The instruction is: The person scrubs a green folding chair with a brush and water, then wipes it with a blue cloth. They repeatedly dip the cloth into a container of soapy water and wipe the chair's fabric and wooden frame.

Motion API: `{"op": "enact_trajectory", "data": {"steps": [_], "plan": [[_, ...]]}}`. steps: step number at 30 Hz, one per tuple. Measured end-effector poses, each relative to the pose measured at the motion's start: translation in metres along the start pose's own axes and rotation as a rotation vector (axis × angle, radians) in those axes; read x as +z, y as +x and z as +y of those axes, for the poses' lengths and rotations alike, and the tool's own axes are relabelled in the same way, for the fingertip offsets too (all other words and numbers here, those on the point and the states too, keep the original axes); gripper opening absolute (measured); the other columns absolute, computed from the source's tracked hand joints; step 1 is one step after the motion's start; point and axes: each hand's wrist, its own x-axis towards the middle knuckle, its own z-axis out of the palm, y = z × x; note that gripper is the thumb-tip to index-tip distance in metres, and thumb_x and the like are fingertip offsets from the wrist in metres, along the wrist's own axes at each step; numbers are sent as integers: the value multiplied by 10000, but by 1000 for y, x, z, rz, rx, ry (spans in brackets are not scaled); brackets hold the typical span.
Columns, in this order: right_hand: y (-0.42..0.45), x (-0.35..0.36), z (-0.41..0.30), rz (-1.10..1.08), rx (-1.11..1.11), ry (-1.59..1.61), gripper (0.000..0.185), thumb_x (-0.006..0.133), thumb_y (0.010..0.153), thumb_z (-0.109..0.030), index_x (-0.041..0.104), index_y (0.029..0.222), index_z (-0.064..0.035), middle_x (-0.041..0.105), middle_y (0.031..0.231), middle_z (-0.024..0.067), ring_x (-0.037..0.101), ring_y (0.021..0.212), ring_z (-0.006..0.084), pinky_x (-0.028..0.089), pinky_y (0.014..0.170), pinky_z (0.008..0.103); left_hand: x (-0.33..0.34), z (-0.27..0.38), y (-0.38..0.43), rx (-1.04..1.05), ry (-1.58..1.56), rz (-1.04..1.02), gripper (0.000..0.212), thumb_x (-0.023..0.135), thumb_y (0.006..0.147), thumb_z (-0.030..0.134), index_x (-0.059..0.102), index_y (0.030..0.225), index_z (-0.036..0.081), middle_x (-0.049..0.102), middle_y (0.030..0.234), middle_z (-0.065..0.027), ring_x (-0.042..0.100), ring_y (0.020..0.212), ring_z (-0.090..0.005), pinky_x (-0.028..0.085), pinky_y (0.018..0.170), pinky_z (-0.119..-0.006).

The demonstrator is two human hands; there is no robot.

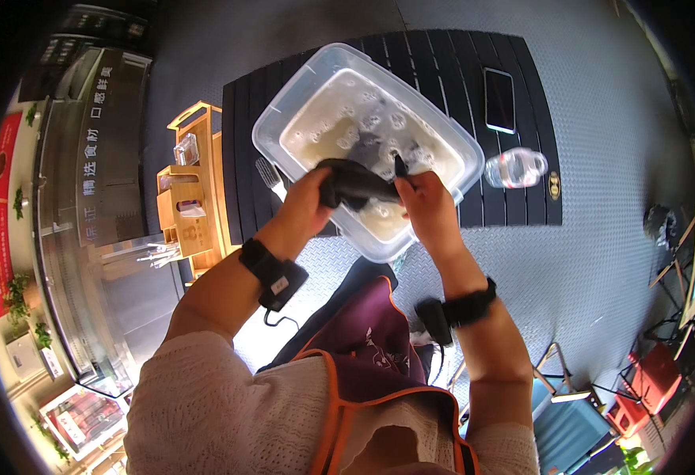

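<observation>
Both hands grip a dark, wet cloth (359, 181) over the near side of a translucent plastic tub (276, 116). My left hand (308, 202) is closed around the bunched left end. My right hand (427, 199) pinches the other end, and a dark tip of fabric sticks up past the thumb. Cloudy, sudsy water (335, 127) fills part of the tub. More dark fabric (374, 148) lies partly sunk in the water under the held cloth. A brush (271, 177) with a white handle rests beside the tub, near my left wrist.
The tub stands on a black slatted table (442, 65). A smartphone (499, 100) and a clear plastic bottle (516, 168) lie at its right. A wooden caddy (196, 196) stands along the left edge. Blue (567, 424) and red chairs (650, 380) are at lower right.
</observation>
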Motion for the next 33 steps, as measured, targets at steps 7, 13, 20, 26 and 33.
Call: {"op": "enact_trajectory", "data": {"steps": [7, 13, 20, 26, 33], "plan": [[167, 92, 5, -94, -143, -807, 339, 562, 876, -249, 546, 1159, -62, 622, 1042, 169, 616, 948, 290, 501, 816, 383, -25, 76, 88, -34, -156, 201, 481, 491, 951, 202, 308, 1342, -10, 315, 1397, -210, 426, 1215, -351, 345, 1059, -480], [195, 144, 42, -310, -311, -1212, 416, 494, 872, -169, 506, 1287, -200, 605, 1051, 98, 534, 1066, 315, 385, 921, 512, -32, 62, 103, -151, -151, 203, 574, 508, 945, 246, 217, 1423, 114, 196, 1474, -164, 262, 1331, -318, 157, 1121, -509], [203, 134, 5, -391, 81, -1102, 375, 584, 779, -189, 570, 1142, -95, 616, 1101, 139, 606, 988, 337, 495, 765, 434, -37, 56, 113, -288, -216, 274, 631, 516, 925, 262, 184, 1426, 69, 121, 1500, -165, 66, 1401, -362, 51, 1125, -533], [155, 136, -49, -645, -371, -240, 210, 586, 735, -151, 582, 910, -34, 606, 930, 181, 589, 909, 371, 478, 777, 421, -36, 65, 129, -261, -343, -59, 315, 466, 946, 282, 479, 1114, 15, 566, 992, -188, 583, 888, -329, 517, 732, -442], [133, 152, -41, -422, -324, -141, 142, 556, 848, -170, 509, 901, -47, 575, 724, 166, 567, 666, 352, 457, 623, 391, -33, 57, 121, -216, -462, 26, 218, 494, 943, 263, 572, 930, 61, 621, 803, -72, 619, 680, -220, 537, 616, -360]]}}
